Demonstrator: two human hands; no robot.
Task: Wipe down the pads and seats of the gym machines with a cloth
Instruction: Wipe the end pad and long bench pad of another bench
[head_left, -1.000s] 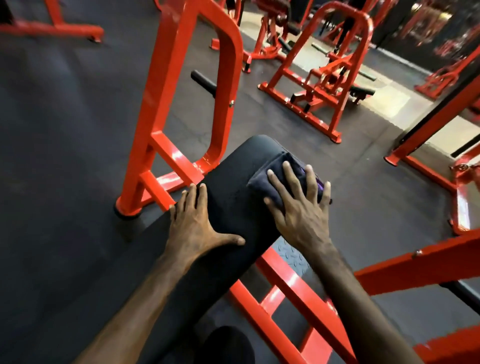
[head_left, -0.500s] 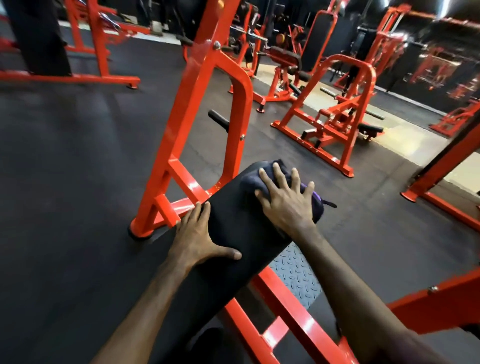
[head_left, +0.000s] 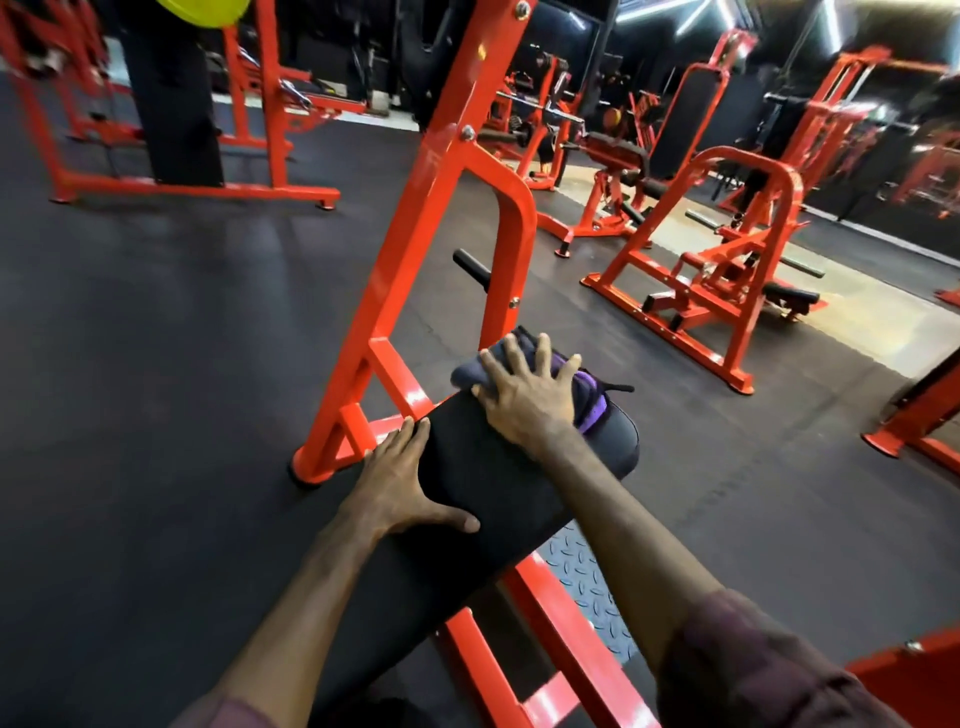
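Note:
A long black bench pad (head_left: 498, 483) runs from the bottom of the view up to the middle, on an orange frame. At its far end lies a dark grey cloth with a purple edge (head_left: 589, 402). My right hand (head_left: 524, 395) presses flat on that cloth with fingers spread. My left hand (head_left: 400, 483) rests flat on the pad's left edge, thumb stretched across the top, holding nothing.
An orange upright frame (head_left: 441, 218) with a black peg stands just left of the pad's far end. A steel tread plate (head_left: 587, 577) lies under the pad on the right. More orange machines (head_left: 717, 270) stand across the dark rubber floor (head_left: 156, 364).
My right hand has slid the cloth further along the pad to its far end. The left hand stays on the pad's left edge. The view has tilted up.

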